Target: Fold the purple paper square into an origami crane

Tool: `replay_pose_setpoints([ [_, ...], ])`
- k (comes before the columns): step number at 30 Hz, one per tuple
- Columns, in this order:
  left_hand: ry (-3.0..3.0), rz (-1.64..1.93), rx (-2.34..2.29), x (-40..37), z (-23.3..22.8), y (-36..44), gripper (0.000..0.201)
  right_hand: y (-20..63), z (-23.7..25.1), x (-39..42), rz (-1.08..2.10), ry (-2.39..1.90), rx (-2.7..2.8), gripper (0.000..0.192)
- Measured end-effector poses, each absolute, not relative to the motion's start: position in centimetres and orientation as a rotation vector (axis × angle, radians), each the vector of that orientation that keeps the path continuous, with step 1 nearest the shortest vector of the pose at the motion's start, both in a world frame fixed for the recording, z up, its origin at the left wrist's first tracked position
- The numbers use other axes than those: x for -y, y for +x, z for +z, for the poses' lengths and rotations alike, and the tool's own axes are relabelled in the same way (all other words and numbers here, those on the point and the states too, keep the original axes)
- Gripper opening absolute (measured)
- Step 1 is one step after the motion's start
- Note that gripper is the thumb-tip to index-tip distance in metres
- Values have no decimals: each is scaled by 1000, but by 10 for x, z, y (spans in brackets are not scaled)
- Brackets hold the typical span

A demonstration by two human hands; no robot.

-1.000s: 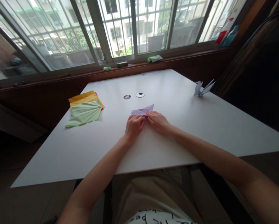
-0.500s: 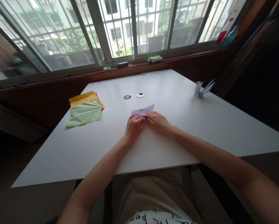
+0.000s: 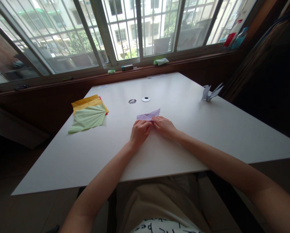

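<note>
Fingers of both hands are curled down and pinched together on the near edge of a small, pale purple folded paper shape (image 3: 148,115) that lies flat near the middle of a white rectangular table (image 3: 183,129). The left hand (image 3: 139,132) and the right hand (image 3: 164,126) meet fingertip to fingertip, knuckles raised, pressing the near part of the paper against the tabletop; only its far, pointed half shows beyond them. Exactly which flap each fingertip grips is hidden under the hands. Judging by this hold, the risk is that uneven pressure slides the thin sheet on the smooth surface, so a crease lands crooked, or a hard pinch tears a corner. The fingers are nearly closed, with no visible gap, grasping paper only. Just beyond the purple piece sit two small round discs (image 3: 139,100), one dark and one white with a dark centre. To the left, well apart, lies a stack of pleated sheets, light green on top of yellow (image 3: 89,115). At the far right edge stands a folded white paper crane (image 3: 210,92). A barred window (image 3: 125,29) runs behind the table.
</note>
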State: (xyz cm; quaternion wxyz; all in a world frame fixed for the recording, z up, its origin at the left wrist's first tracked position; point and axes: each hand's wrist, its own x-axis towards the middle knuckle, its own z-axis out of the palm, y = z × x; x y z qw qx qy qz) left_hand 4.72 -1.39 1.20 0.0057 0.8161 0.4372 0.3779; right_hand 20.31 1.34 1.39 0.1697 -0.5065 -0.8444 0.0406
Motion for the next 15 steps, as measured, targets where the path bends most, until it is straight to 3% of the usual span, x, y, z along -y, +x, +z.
replay_pose_setpoints([
  [7,2543,1139,-1211,17,13,48,20,203,14,-14,131,-1470,2382,30],
  [15,2526,974,-1362,14,8,48,24,204,14,-14,141,-1463,2393,30],
])
